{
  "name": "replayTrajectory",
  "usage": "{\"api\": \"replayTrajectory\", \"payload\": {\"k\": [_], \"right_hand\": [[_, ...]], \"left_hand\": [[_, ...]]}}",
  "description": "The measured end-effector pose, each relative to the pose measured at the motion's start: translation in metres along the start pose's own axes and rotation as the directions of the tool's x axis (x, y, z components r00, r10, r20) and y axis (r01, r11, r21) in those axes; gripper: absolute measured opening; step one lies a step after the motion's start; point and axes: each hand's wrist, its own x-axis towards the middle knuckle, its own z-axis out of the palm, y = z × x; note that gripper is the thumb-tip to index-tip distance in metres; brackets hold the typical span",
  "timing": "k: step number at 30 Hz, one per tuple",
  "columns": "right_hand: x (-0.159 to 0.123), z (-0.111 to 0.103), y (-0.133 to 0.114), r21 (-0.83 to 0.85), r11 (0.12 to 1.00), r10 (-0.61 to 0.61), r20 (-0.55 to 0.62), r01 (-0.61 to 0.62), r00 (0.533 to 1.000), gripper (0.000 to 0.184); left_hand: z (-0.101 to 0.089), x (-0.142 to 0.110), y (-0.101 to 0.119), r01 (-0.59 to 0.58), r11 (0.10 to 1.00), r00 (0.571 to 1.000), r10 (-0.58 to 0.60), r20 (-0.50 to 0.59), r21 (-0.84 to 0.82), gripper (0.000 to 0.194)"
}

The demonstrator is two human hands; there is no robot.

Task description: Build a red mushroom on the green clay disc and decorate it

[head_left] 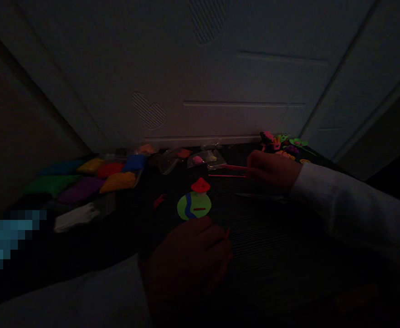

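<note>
My left hand (193,253) is closed low over the dark table, in front of a flat green clay disc (202,204). A thin red piece of clay (228,233) pokes out past its fingers; the rest is hidden. The disc carries a blue wavy strip, a small dark red bar and a mushroom-like shape with a red cap (200,185). Farther back on the right, my right hand (270,168) pinches a red stick-like modelling tool (236,167). Just beneath that lies a second thin red stick (225,176). Left of the disc rests a small red scrap (158,201).
Coloured clay packets, among them a purple one (80,190) and a white one (77,217), fill the left side. Clear bags (205,159) lie along the pale wall. A pointed metal blade (259,197) is below my right wrist. Small clay figures (275,142) stand back right. Light is dim.
</note>
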Motion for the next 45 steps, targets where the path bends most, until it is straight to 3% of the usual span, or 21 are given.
{"api": "replayTrajectory", "payload": {"k": [3, 4, 5, 8, 14, 18, 22, 26, 35, 40, 45], "right_hand": [[-0.024, -0.008, 0.013, -0.013, 1.0, -0.01, -0.006, 0.01, 1.0, 0.016], [-0.032, -0.007, 0.018, -0.016, 1.0, -0.001, 0.035, 0.001, 0.999, 0.021], [-0.039, -0.006, 0.023, -0.015, 0.999, 0.035, 0.153, -0.033, 0.988, 0.024], [-0.049, 0.002, 0.036, -0.015, 0.999, 0.043, 0.235, -0.041, 0.971, 0.021], [-0.037, 0.006, 0.052, -0.038, 0.991, 0.132, 0.141, -0.128, 0.981, 0.033], [-0.048, 0.005, 0.023, -0.004, 0.997, 0.082, 0.019, -0.082, 0.996, 0.034], [-0.07, 0.017, -0.034, 0.083, 0.996, -0.06, 0.185, 0.045, 0.981, 0.028], [-0.083, 0.032, -0.067, -0.033, 0.997, -0.058, 0.152, 0.064, 0.987, 0.03], [-0.097, 0.048, -0.067, -0.306, 0.94, -0.187, -0.103, 0.148, 0.977, 0.047], [-0.098, 0.046, -0.073, -0.29, 0.937, -0.241, -0.138, 0.193, 0.961, 0.052], [-0.098, 0.044, -0.075, -0.29, 0.94, -0.243, -0.194, 0.181, 0.951, 0.046]], "left_hand": [[0.0, -0.001, 0.0, 0.004, 1.0, 1.0, -0.004, -0.027, 0.005, 0.013], [0.001, -0.001, 0.0, 0.001, 1.0, 1.0, -0.001, -0.026, 0.006, 0.014], [0.001, -0.002, 0.0, -0.006, 1.0, 1.0, 0.006, -0.026, 0.004, 0.014], [0.002, -0.001, -0.001, -0.019, 1.0, 0.999, 0.018, -0.027, -0.009, 0.015], [0.0, -0.001, 0.0, -0.017, 1.0, 0.999, 0.017, -0.051, 0.007, 0.014], [-0.001, -0.005, -0.001, -0.015, 0.999, 0.998, 0.017, -0.055, 0.05, 0.013], [-0.001, -0.009, -0.001, 0.038, 0.991, 0.997, -0.029, -0.079, 0.126, 0.009], [-0.002, -0.008, 0.001, 0.019, 0.987, 0.997, -0.006, -0.083, 0.157, 0.017], [-0.001, -0.006, 0.002, 0.023, 0.991, 0.997, -0.013, -0.078, 0.134, 0.02], [-0.002, -0.006, 0.003, 0.028, 0.991, 0.995, -0.015, -0.101, 0.132, 0.017], [-0.002, -0.006, 0.003, 0.016, 0.993, 0.996, -0.005, -0.092, 0.115, 0.017]]}}
